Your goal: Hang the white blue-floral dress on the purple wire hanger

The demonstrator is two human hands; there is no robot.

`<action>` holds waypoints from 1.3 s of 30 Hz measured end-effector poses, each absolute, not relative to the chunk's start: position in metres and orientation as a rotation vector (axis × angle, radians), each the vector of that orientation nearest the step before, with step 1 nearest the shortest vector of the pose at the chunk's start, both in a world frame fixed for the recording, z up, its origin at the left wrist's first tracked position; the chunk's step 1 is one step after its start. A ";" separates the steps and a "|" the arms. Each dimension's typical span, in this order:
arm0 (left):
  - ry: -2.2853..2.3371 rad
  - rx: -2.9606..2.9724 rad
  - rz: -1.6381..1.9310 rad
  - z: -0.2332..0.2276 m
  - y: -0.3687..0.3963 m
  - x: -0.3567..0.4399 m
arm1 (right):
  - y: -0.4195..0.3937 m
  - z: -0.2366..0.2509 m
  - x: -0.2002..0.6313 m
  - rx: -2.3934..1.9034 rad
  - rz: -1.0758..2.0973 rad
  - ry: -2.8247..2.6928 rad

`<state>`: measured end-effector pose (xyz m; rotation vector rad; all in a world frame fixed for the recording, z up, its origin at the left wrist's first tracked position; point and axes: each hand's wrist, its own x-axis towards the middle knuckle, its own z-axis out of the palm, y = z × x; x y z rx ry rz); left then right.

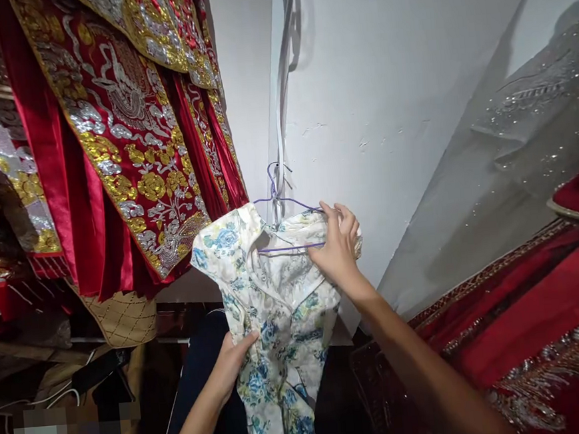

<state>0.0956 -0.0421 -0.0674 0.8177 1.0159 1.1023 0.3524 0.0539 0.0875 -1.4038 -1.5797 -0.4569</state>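
A white dress with blue flower print [277, 311] hangs on a purple wire hanger [279, 201] in front of a white wall. My right hand [339, 243] grips the dress's right shoulder together with the hanger's arm. My left hand [234, 365] holds the left side of the dress at waist height, fingers pinching the fabric. The hanger's hook sits up by a white strap that runs down the wall.
Red garments with gold and silver embroidery [127, 129] hang close on the left. A grey sequined fabric [507, 180] and a red embroidered garment [539, 331] fill the right side. Cables and dark items [82, 380] lie low on the left.
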 end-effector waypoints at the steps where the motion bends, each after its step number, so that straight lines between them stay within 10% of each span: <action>1: 1.004 0.734 1.129 -0.070 -0.047 0.100 | 0.057 0.080 0.353 -1.351 -0.399 -1.552; 15: 1.352 0.866 1.302 -0.101 -0.066 0.129 | 0.079 0.068 0.287 -0.598 0.804 -0.912; 26: 1.337 0.935 1.306 -0.102 -0.073 0.128 | -0.037 -0.059 0.298 -1.203 0.950 -1.196; 39: 1.762 1.164 1.988 -0.094 -0.075 0.118 | -0.047 -0.060 0.298 -1.430 0.974 -1.509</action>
